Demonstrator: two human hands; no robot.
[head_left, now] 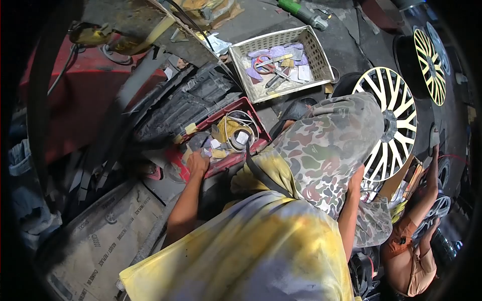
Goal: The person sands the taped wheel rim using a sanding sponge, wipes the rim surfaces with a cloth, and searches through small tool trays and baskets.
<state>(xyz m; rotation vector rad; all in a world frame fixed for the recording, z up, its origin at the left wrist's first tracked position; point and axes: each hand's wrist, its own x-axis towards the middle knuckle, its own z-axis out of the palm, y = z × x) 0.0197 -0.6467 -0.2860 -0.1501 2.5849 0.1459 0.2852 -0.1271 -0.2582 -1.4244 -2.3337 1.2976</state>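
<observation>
Just ahead and left, bin with coiled cable inside toward its right end and left hand at its left end; beyond the bin, to its right, basket with scissors inside; behind the basket, power tool; to the right, wheel, second wheel farther right; at near left, panel; at near right, another person

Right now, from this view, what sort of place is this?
Probably a vehicle or wheel repair workshop: there is a multi-spoke wheel rim, what looks like a green angle grinder, and a board printed "ADJUST / REPLACE".
</observation>
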